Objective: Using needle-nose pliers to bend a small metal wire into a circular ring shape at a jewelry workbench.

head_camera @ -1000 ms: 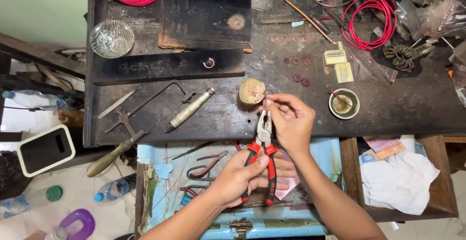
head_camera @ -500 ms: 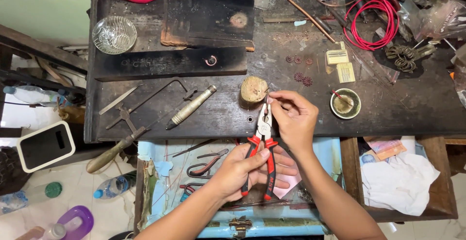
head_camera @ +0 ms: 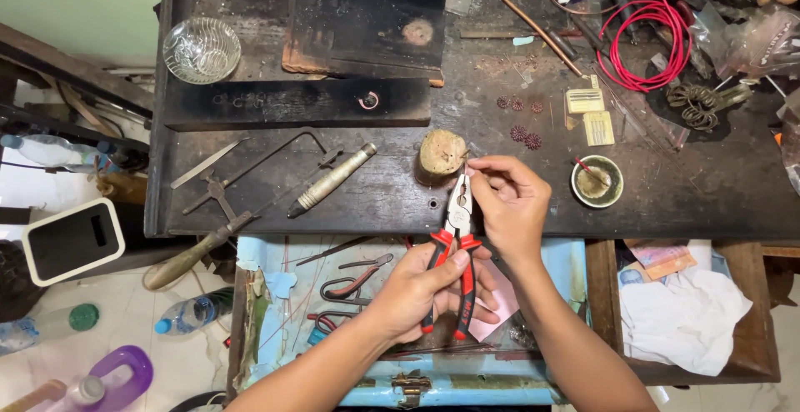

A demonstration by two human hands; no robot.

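Pliers point(head_camera: 453, 249) gripped by left hand point(head_camera: 421, 291); right hand point(head_camera: 510, 204) pinches at tip.

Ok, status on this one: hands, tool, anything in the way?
Left hand gripping red-handled pliers. Right hand pinching at the plier tip. Round wooden stump just beside the tip.

Two bare forearms come up from below the surface point(head_camera: 350, 204), no sleeves, no watch, no rings showing. Left hand point(head_camera: 421, 291) and right hand point(head_camera: 508, 204) are gloveless, with short, plain nails.
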